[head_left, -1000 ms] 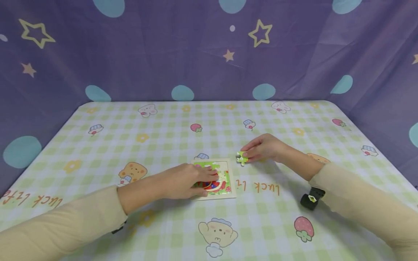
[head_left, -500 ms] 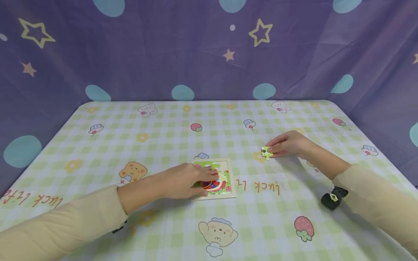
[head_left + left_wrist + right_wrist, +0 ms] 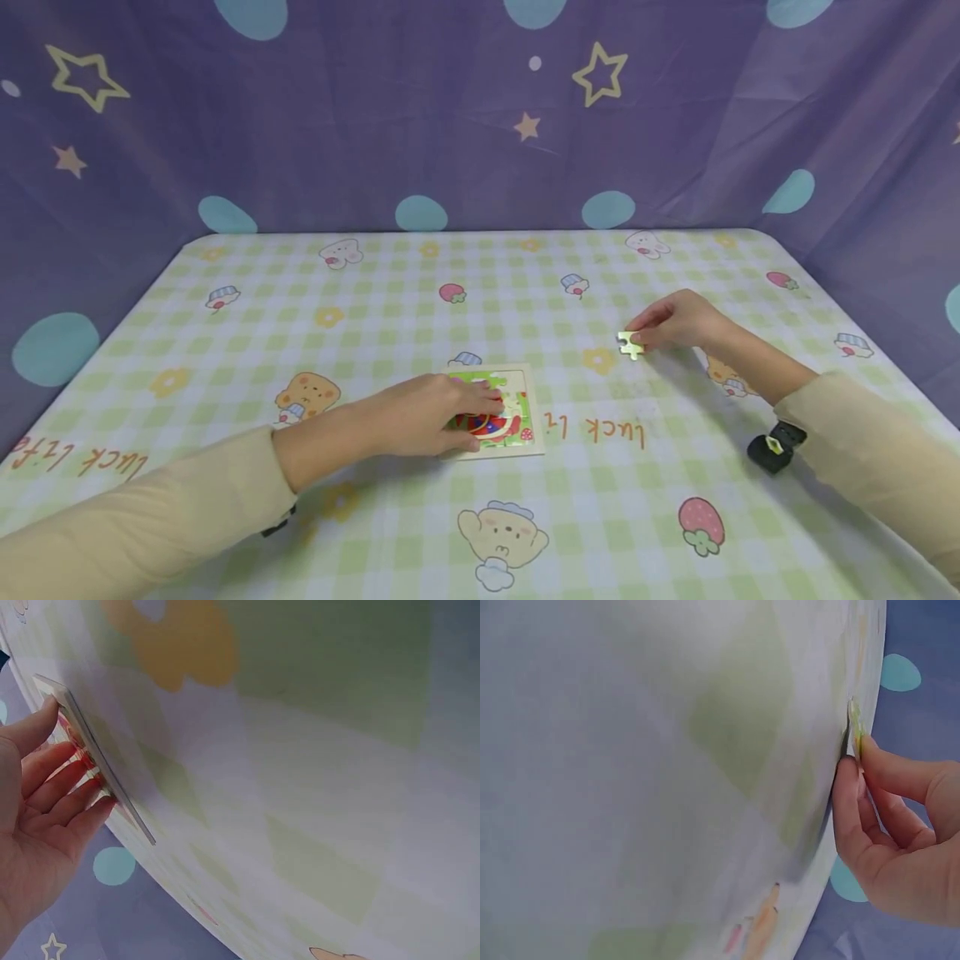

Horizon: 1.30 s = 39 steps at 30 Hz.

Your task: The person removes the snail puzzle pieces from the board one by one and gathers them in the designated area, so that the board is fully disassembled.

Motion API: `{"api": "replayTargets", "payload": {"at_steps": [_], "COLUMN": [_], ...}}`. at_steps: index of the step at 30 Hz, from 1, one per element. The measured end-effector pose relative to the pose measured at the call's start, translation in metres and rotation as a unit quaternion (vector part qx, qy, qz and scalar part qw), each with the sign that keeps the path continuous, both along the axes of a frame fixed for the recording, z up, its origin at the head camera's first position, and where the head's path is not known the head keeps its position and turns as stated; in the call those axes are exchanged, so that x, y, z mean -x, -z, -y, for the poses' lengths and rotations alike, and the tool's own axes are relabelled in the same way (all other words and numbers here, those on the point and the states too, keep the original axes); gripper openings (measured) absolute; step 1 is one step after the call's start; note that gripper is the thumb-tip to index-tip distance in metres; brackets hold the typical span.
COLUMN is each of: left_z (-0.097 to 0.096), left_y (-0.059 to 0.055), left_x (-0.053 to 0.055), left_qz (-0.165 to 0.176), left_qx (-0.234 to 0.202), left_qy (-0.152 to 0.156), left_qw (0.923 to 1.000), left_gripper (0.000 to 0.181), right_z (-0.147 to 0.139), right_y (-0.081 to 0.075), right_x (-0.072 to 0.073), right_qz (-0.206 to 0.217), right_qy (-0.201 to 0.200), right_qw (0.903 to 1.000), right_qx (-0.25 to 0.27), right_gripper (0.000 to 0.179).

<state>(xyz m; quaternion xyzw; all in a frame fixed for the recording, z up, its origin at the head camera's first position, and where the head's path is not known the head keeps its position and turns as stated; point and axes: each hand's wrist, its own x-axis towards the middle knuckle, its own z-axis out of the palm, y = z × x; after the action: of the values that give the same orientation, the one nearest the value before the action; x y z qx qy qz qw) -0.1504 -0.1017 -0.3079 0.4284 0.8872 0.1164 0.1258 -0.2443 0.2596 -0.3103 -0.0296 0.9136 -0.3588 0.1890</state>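
Note:
A small square jigsaw puzzle (image 3: 517, 427) in a pale wooden frame lies mid-table, with a green and red picture. My left hand (image 3: 420, 417) rests on its left half, fingertips on the picture and thumb near the front edge; the wrist view shows those fingertips (image 3: 88, 796) against the puzzle's face. Bare pale backing shows at the puzzle's upper right. To the right, my right hand (image 3: 678, 323) pinches a light green puzzle piece (image 3: 631, 345) between thumb and fingers. Seen edge-on in the right wrist view, the piece (image 3: 856, 724) is low over the cloth.
A green and white checked tablecloth (image 3: 375, 517) with printed bears, strawberries and flowers covers the table. A purple curtain (image 3: 465, 108) with stars hangs along the far edge and both sides. A black wrist strap (image 3: 776, 448) is below the right sleeve.
My right hand has moved right and slightly away from the puzzle, carrying the puzzle piece with it. My left hand has stayed on the puzzle.

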Motion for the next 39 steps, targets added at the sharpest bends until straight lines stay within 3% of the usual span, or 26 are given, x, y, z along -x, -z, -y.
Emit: {"api": "replayTargets", "payload": {"at_steps": [6, 13, 20, 28, 39], "left_z": [-0.001, -0.001, 0.002, 0.011, 0.018], "left_y": [-0.001, -0.001, 0.0, 0.001, 0.004], "left_x": [-0.002, -0.006, -0.008, -0.01, -0.013], "left_qz": [-0.007, -0.027, -0.035, -0.04, -0.047], "left_qx": [0.0, 0.027, 0.021, -0.002, -0.01], "left_qy": [-0.004, 0.001, 0.008, 0.002, 0.009], "left_qw": [1.0, 0.9993, 0.9992, 0.9992, 0.9988], "left_gripper": [0.046, 0.047, 0.045, 0.046, 0.046], "right_z": [0.003, 0.007, 0.024, 0.071, 0.13], "right_y": [-0.002, 0.002, -0.004, -0.008, -0.008], "right_x": [-0.004, -0.011, -0.014, -0.018, -0.029], "right_qz": [-0.108, -0.164, -0.21, -0.224, -0.191], "right_qy": [-0.045, -0.059, -0.078, -0.128, -0.188], "right_qw": [0.9871, 0.9756, 0.9651, 0.9617, 0.9631], "right_qx": [-0.11, -0.133, -0.136, -0.093, -0.028], "right_gripper": [0.018, 0.015, 0.019, 0.021, 0.016]}}
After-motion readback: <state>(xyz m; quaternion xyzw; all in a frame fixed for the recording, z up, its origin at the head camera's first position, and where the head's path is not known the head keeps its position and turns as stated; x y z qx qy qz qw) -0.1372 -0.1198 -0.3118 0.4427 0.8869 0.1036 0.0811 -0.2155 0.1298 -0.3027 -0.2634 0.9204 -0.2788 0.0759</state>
